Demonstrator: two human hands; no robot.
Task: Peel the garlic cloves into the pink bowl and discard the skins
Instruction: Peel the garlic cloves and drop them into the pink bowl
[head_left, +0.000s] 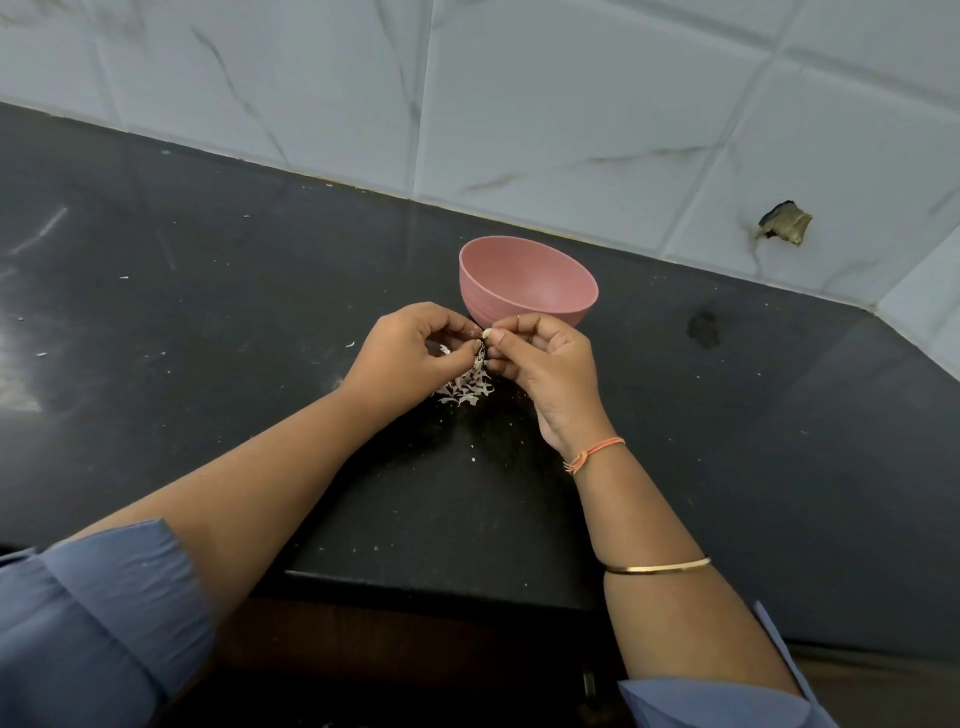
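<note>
A pink bowl stands on the dark counter, close to the tiled wall; its inside shows no cloves from this angle. Just in front of it, my left hand and my right hand meet fingertip to fingertip around a small pale garlic clove. Both hands pinch it, and most of the clove is hidden by the fingers. A heap of papery white garlic skins lies on the counter directly beneath the hands.
The black stone counter runs left and right, with small skin flakes scattered over it. A tiled wall with a chipped hole rises behind the bowl. The counter's front edge lies between my forearms.
</note>
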